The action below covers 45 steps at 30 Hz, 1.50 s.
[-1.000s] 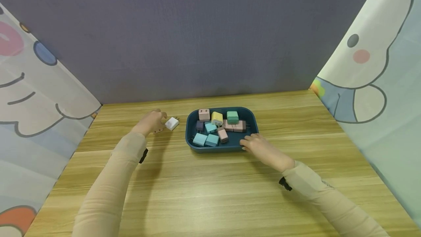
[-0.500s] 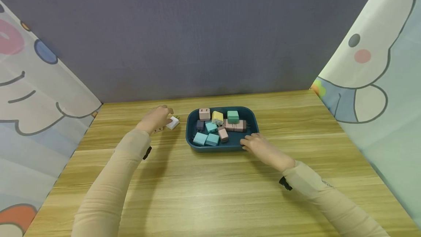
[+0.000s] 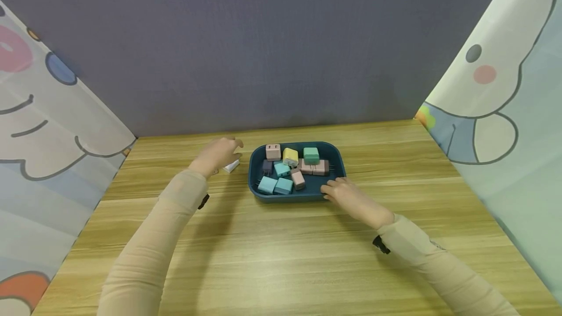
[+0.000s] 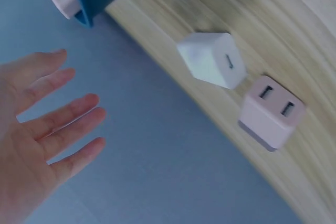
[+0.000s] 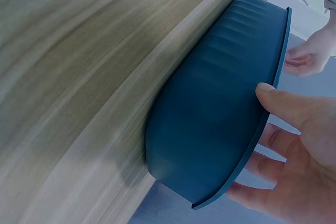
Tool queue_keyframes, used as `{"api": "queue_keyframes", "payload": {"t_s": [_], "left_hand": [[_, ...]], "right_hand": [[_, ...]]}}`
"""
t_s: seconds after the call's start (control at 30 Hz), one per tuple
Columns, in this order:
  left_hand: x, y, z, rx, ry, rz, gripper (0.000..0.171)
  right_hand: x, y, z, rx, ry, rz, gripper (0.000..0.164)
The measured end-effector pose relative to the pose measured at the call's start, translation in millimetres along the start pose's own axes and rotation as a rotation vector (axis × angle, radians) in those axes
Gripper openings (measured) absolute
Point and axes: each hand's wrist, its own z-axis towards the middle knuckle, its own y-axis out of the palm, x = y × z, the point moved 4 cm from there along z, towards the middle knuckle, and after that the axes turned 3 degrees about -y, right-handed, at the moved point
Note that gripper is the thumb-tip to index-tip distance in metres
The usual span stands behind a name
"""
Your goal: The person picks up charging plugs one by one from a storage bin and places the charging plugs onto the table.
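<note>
My left hand (image 3: 217, 153) is above the table, left of the blue bin (image 3: 290, 199), its fingers spread and holding nothing in the left wrist view. Below it lie a white charger plug (image 4: 212, 60) and a pink charger plug with two USB ports (image 4: 272, 112); in the head view the hand partly covers both. My right hand (image 3: 349, 199) grips the bin's near right rim, thumb (image 5: 281, 100) on the outer wall and fingers over the inside. In the bin are several charger plugs, among them a yellow one (image 3: 290, 156), a green one (image 3: 311, 155) and light blue ones (image 3: 267, 185).
The bin stands on a wood-grain table (image 3: 272, 257). A grey panel (image 3: 281, 52) rises behind the table, and cartoon-printed curtains (image 3: 487, 77) hang at both sides.
My left hand has moved right and slightly away from me, from over the pink plug to over the white one. My right hand and the bin have stayed in place.
</note>
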Motion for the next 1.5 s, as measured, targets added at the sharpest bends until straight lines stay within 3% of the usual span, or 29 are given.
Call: {"api": "queue_keyframes", "payload": {"t_s": [0.47,0.7,1.23,1.5], "left_hand": [[39.1,-10.7,9.4,0.041,0.091,0.026,0.031],[54.8,-8.3,15.5,0.036,0.143,0.034,0.032],[81.5,-1.9,26.7,-0.054,0.264,-0.027,0.028],[97.7,3.3,30.3,-0.129,0.236,0.042,0.032]], "right_hand": [[2,1,0,-0.005,0.003,-0.001,0.004],[2,1,-1,-0.015,0.006,0.004,0.004],[2,1,1,-0.043,0.012,0.014,0.003],[2,1,1,-0.052,0.015,0.02,0.003]]}}
